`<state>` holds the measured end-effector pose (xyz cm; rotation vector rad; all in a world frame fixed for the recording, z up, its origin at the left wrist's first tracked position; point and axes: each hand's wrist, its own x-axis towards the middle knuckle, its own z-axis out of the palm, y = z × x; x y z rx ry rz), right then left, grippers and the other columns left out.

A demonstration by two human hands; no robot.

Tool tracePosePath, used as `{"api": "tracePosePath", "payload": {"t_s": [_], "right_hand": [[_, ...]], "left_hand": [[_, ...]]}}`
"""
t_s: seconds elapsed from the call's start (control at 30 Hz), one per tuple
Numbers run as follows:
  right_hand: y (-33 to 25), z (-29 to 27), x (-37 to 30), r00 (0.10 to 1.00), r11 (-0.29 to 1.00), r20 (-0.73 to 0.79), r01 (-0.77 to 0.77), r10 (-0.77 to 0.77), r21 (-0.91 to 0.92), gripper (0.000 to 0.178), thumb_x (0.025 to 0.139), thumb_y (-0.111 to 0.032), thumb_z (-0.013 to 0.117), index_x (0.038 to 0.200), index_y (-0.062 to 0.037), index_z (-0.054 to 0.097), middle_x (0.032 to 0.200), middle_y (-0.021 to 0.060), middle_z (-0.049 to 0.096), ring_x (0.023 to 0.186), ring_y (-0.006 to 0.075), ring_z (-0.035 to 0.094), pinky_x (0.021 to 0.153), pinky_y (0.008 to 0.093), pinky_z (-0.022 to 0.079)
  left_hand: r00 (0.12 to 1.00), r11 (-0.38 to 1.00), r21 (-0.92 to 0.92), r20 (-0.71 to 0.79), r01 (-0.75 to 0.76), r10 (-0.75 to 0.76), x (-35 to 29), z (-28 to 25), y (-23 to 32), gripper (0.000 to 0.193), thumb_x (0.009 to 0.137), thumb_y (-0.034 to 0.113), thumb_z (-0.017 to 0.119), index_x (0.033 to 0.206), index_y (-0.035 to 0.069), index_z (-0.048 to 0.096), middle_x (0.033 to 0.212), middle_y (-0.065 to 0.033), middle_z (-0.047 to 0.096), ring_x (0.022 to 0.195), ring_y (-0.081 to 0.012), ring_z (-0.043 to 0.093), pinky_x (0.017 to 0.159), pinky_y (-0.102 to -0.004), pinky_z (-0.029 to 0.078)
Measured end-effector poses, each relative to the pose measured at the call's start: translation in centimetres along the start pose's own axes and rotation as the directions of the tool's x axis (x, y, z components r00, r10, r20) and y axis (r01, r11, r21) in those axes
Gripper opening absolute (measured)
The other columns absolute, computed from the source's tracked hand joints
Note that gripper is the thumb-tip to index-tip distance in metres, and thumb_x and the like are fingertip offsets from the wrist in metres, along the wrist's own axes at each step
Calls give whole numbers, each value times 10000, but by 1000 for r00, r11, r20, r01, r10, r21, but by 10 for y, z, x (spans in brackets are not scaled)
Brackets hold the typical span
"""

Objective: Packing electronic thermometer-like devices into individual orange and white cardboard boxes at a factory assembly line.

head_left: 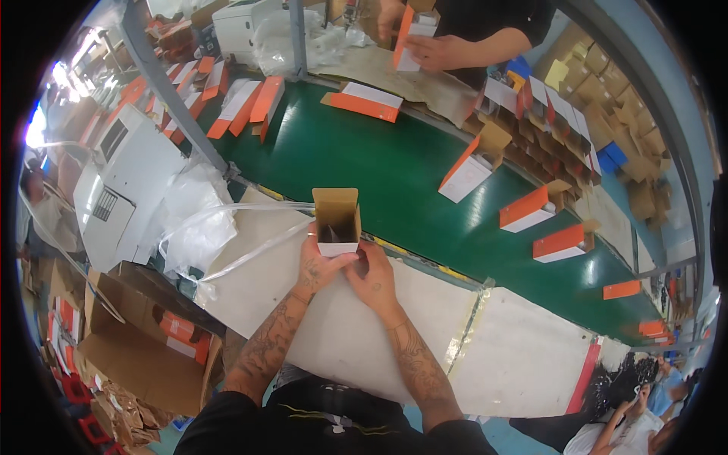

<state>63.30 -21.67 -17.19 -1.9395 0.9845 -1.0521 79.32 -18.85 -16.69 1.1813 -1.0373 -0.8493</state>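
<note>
An open carton (336, 249), white outside and brown inside, stands over the near edge of the green belt with its flap up. My left hand (322, 267) is closed around its left side, thumb across the near bottom edge. On the right side, my right hand (371, 279) grips the same carton with curled fingers. Something pale and pointed shows inside it, too shadowed to name. A strip of clear plastic film (258, 246) runs from the left toward the carton.
The green conveyor belt (341, 152) carries several orange and white cartons (466, 176). Opposite, a co-worker's hands (432, 51) hold another carton. White machine (114, 186) and plastic bags (201, 216) stand left, above a brown cardboard box (136, 349). Stacked cartons (542, 114) stand far right.
</note>
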Motion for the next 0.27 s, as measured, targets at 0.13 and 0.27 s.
{"api": "tracePosePath", "payload": {"t_s": [0.13, 0.27], "right_hand": [[0, 3, -2, 1000, 999, 10, -11, 11, -31, 510, 867, -130, 802, 1334, -42, 616, 1112, 146, 666, 970, 288, 676, 844, 376, 570], [1, 4, -2, 997, 998, 50, -56, 56, -11, 509, 869, -112, 800, 1341, -47, 619, 1159, 153, 682, 1031, 299, 693, 882, 379, 573]], "left_hand": [[997, 997, -19, 12, 81, -81, 0, -4, -6, 978, 701, 266, 979, 1490, 28, 452, 1288, -113, 673, 1180, -205, 654, 1017, -348, 523], [995, 998, 44, -95, 35, -31, -7, -12, -3, 1040, 697, 281, 978, 1542, 33, 425, 1336, -129, 653, 1224, -224, 635, 1046, -353, 504]]}}
